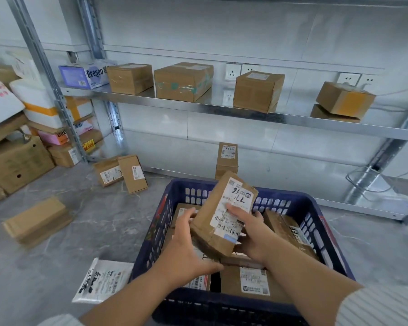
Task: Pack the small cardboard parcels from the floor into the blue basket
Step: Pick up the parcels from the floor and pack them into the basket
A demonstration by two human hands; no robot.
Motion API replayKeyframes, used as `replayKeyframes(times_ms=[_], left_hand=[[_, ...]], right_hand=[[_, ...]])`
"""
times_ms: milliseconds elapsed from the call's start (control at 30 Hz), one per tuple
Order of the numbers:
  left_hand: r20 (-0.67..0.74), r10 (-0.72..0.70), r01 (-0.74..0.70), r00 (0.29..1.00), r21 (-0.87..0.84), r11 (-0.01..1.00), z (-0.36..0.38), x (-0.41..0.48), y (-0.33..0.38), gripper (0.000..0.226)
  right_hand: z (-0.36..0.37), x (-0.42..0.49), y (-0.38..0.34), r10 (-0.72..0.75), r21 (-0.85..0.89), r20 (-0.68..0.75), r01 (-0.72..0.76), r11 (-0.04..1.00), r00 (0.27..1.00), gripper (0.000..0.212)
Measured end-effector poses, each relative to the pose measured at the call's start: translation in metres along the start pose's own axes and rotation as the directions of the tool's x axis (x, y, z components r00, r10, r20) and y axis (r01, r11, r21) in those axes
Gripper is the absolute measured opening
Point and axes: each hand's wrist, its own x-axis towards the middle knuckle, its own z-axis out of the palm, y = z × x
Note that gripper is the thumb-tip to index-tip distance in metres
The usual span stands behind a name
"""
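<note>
Both hands hold one small cardboard parcel point(222, 208), tilted just above the blue basket point(316, 209). The left hand point(187, 241) curls its fingers round the parcel's lower left corner. The right hand point(253, 234) presses its thumb on the shipping label, with its fingers underneath. I judge this parcel is about to go in but is not yet set down. At least four packed parcels point(252, 282) already lie in the basket, though overlap hides the true count. Just beside the basket's near left corner lies one white mailer bag point(101, 281), which is not cardboard. Four parcels seem left on the floor. One flat parcel point(37, 221) lies at the left, two leaning parcels point(133, 172) touch each other by the rack post, and one upright parcel point(226, 158) stands behind the basket, possibly on another. So the job looks roughly half done. Beyond, the metal shelf point(222, 109) carries five brown boxes point(183, 81) and one Deeyeo box point(87, 74).
</note>
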Motion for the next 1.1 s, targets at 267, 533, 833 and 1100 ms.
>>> replayKeyframes(times_ms=[267,533,833,1100], left_hand=[[-0.129,-0.016,0.043,0.992,0.206,0.978,0.009,0.011,-0.021,0.092],[0.030,0.099,-0.101,0.995,0.485,0.869,0.021,0.004,-0.024,0.043],[-0.099,0.127,-0.053,0.987,0.543,0.838,0.011,0.015,-0.036,0.038],[0.026,-0.107,0.066,0.994,0.636,0.769,0.014,0.016,-0.053,0.050]], right_hand=[[-0.003,0.007,0.031,0.115,-0.086,0.162,-0.102,0.991,0.980,0.074],[-0.007,0.033,0.040,0.174,-0.353,0.032,-0.152,0.923,0.984,0.113],[0.000,0.045,0.056,0.311,-0.459,0.130,-0.221,0.861,0.941,0.068],[0.016,0.047,0.079,0.431,-0.491,0.209,-0.287,0.823,0.878,0.064]])
